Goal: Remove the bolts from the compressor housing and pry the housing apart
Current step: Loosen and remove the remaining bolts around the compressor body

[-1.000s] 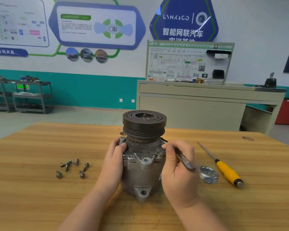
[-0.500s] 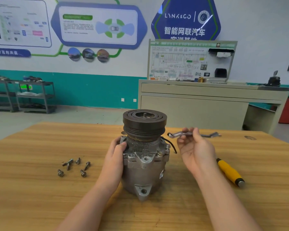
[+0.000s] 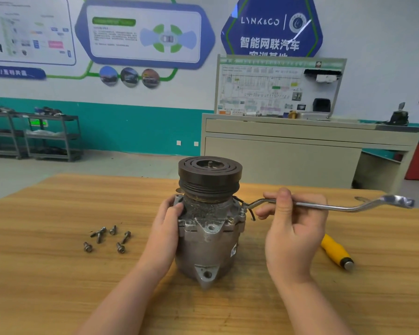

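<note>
Fingers of the right hand (image 3: 291,228) pinch the shank of the offset wrench (image 3: 324,206), whose ring end sits on a bolt (image 3: 242,209) just left of them on the housing flange. The left hand (image 3: 166,228) wraps the compressor (image 3: 209,226), standing upright between both hands. Turning will likely go best with the ring fully seated and the body braced; six removed bolts (image 3: 107,238) lie beyond the left fingers.

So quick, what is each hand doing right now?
Left hand: fingers curled round the side of the compressor, holding it steady.
Right hand: fingers pinching the wrench, its near end at a bolt on the compressor.
</note>
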Action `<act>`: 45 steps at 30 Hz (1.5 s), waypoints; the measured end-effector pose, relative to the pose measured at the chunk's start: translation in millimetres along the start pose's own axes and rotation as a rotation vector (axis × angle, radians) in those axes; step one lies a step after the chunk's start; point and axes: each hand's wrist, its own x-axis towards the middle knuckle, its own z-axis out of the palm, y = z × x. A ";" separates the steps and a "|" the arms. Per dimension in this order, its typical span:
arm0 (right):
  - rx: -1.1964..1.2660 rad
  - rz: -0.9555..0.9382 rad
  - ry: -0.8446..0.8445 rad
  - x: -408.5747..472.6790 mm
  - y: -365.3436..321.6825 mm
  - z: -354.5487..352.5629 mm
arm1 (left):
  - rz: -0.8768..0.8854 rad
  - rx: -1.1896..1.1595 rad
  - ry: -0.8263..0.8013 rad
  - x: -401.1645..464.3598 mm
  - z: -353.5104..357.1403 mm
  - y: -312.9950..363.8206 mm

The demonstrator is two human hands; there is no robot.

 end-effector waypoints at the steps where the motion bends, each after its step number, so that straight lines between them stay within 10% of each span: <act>1: -0.010 -0.022 -0.015 -0.1 -0.3 0.4 | -0.003 -0.009 0.005 -0.2 0.3 0.0; 13: -0.188 0.446 -0.471 2.5 16.6 -13.0 | 0.022 0.025 -0.014 -5.5 -0.1 4.2; 45: -0.168 0.470 -0.538 1.3 21.7 -14.1 | -0.058 -0.030 -0.143 4.4 -9.0 6.0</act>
